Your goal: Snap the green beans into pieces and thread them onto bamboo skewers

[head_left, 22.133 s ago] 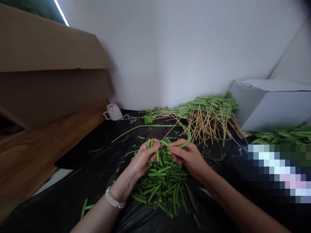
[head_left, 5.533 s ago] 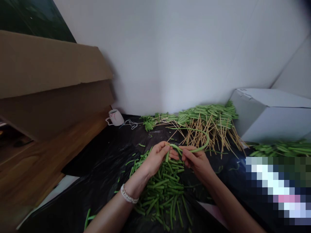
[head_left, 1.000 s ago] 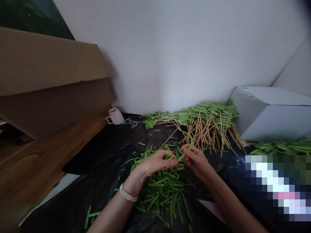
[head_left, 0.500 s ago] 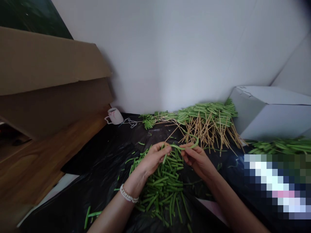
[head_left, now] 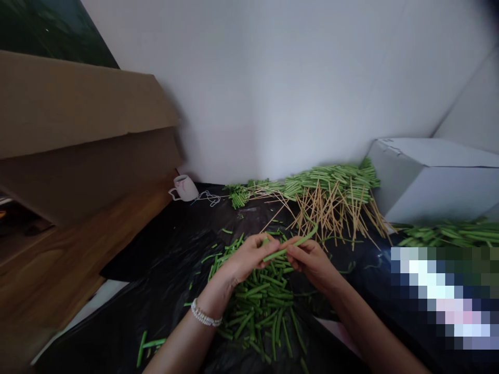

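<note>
A long green bean (head_left: 302, 241) stretches between my two hands above the pile. My left hand (head_left: 252, 255) is closed, its thumb and fingers pinching the bean's left part; a bit of green also shows between the fingers. My right hand (head_left: 313, 261) pinches the same bean farther right, and its free end points up and away. Below both hands lies a heap of short cut bean pieces (head_left: 261, 296) on black plastic sheeting (head_left: 163, 259).
Behind my hands, beans threaded on wooden skewers (head_left: 331, 182) lie by the wall. A white mug (head_left: 186, 188) and tangled string (head_left: 209, 198) are at the back left. A cardboard box (head_left: 89, 114) stands left, a white box (head_left: 436, 176) right, with whole long beans (head_left: 452, 234) before it.
My hands have turned the bean: it now slants up to the right, where it curved over my right fingers before. Both hands have sunk slightly and keep their pinch.
</note>
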`<state>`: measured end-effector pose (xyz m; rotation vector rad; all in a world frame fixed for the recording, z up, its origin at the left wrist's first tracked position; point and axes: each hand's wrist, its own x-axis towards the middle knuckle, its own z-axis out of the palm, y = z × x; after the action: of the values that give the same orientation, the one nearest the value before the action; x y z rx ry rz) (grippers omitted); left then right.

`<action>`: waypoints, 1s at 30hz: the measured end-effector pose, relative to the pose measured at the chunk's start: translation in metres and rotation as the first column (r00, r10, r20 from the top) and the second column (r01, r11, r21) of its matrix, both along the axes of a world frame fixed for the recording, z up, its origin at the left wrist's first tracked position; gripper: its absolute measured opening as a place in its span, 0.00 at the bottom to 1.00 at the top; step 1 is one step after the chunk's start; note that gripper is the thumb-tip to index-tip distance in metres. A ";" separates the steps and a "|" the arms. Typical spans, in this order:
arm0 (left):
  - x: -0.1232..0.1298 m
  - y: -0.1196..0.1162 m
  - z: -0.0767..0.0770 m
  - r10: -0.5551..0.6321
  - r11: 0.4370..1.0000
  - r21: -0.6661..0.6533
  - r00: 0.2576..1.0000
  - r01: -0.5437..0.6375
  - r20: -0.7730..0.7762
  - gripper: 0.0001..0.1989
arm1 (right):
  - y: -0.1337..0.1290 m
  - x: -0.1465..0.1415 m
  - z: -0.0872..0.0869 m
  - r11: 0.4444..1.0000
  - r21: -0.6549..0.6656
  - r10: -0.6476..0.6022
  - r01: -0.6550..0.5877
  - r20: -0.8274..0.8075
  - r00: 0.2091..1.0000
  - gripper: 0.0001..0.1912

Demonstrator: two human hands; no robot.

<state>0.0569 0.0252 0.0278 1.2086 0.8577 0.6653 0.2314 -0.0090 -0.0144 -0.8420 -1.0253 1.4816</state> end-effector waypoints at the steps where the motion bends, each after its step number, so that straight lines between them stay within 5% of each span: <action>1: 0.001 -0.003 -0.001 -0.087 0.996 0.012 0.995 0.088 -0.046 0.22 | 0.000 0.000 0.000 1.000 -0.002 0.001 -0.001 -0.007 1.000 0.15; 6: -0.004 -0.005 0.002 -0.271 0.960 0.032 0.955 0.277 -0.121 0.19 | 0.004 0.005 0.003 0.996 -0.072 -0.068 0.057 -0.158 0.985 0.16; 10: -0.008 -0.003 0.003 -0.295 0.955 -0.022 0.947 0.295 -0.124 0.19 | 0.006 0.011 0.006 0.990 -0.111 -0.114 0.088 -0.257 0.960 0.16; 15: -0.003 -0.004 0.000 -0.288 0.958 -0.036 0.952 0.286 -0.101 0.19 | 0.004 0.010 0.007 0.996 -0.080 -0.064 0.049 -0.194 0.979 0.16; 24: 0.002 0.003 -0.010 0.118 0.993 -0.037 0.981 -0.114 0.155 0.19 | 0.002 0.013 0.008 0.996 0.005 -0.090 0.091 -0.103 0.991 0.14; 30: 0.006 0.005 -0.010 0.182 0.972 -0.220 0.864 -0.086 0.470 0.14 | 0.001 0.003 0.002 0.999 0.022 -0.038 0.038 -0.040 0.999 0.15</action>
<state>0.0627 0.0306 0.0180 0.7563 0.5626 0.9321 0.2348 -0.0084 -0.0120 -0.8091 -0.9904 1.4463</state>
